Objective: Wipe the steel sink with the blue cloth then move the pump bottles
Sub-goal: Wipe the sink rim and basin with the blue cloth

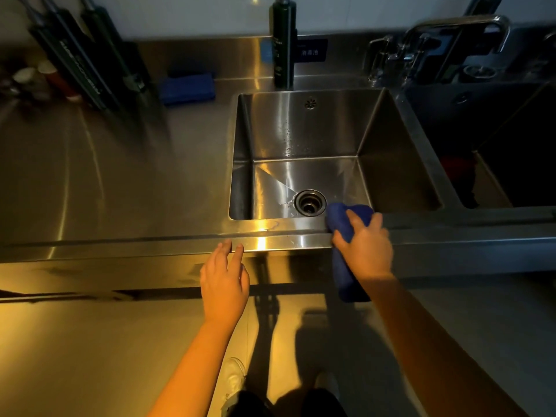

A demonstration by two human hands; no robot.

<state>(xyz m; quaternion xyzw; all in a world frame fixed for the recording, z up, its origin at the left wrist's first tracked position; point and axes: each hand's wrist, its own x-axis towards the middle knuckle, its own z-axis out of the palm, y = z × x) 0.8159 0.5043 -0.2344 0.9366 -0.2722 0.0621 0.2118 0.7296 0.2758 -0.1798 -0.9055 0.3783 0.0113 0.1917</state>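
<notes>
Holds the left hand (224, 278) out nearest, fingers straight and loose, tips at the counter's (120, 176) front edge, grasping nothing. Grips the blue cloth (338, 216) in the right hand (365, 248), fingers curled round it, draped over the steel sink's (301, 130) front rim beside the drain (310, 201). Behind the sink, upright and apart from both hands, a dark pump bottle (282, 46).

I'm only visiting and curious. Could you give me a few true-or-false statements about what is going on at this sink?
1. The right hand grips the blue cloth at the front rim of the sink. True.
2. The left hand also holds a cloth. False: it holds nothing; its fingers lie at the front edge of the counter.
3. The cloth covers the drain. False: the drain is uncovered, beside the cloth.
4. A second blue cloth lies on the counter, behind and left of the sink. True.
</notes>
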